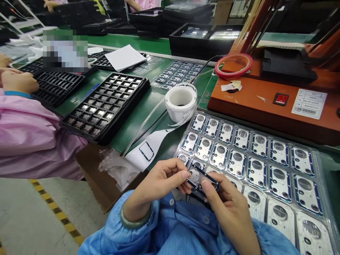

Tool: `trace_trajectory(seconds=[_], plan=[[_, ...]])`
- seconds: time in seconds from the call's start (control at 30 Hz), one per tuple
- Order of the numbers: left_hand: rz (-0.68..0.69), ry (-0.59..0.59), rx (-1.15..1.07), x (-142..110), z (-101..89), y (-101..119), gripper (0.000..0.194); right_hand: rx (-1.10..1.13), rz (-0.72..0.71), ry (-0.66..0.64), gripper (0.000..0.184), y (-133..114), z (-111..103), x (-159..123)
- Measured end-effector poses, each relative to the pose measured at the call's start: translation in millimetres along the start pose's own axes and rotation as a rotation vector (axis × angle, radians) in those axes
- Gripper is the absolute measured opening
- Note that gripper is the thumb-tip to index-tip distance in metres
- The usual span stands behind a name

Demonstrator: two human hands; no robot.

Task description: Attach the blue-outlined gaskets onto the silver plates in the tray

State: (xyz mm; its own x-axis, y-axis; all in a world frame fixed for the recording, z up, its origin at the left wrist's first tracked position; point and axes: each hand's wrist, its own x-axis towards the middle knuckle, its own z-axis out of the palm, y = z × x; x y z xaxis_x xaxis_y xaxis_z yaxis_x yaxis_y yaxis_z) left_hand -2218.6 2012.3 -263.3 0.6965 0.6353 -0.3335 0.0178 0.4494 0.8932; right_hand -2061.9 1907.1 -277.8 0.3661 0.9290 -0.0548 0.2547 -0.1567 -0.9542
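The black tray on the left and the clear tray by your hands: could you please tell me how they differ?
The black tray is opaque and dark, with many small square pockets; the clear tray is see-through, with fewer, larger pockets. The black tray holds small shiny squares; the clear tray holds larger blue-rimmed metal plates with round holes, like the part held between the left hand and right hand. Both lie flat on the green bench, parts in rows.

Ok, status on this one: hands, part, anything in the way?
Left hand and right hand both pinch one small dark-framed camera-lens part. Clear tray of like parts just beyond. Nothing in the way.
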Motion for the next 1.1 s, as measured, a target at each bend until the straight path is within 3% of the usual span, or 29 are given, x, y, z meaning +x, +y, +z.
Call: trace_trajectory(seconds=[0.2,0.77,1.0,1.1], plan=[[0.052,0.120,0.034,0,3.7,-6,0.035,0.210,-0.042,-0.002,0.026,-2,-4,-5],[0.093,0.154,0.040,4,3.0,-8,0.030,0.169,-0.015,-0.064,0.023,2,-2,-6],[0.105,0.128,0.121,3,2.9,-6,0.031,0.187,-0.211,0.101,0.022,4,1,-13],[0.110,0.146,0.149,3,3.0,-5,0.031,0.310,-0.230,0.275,0.024,2,7,-14]])
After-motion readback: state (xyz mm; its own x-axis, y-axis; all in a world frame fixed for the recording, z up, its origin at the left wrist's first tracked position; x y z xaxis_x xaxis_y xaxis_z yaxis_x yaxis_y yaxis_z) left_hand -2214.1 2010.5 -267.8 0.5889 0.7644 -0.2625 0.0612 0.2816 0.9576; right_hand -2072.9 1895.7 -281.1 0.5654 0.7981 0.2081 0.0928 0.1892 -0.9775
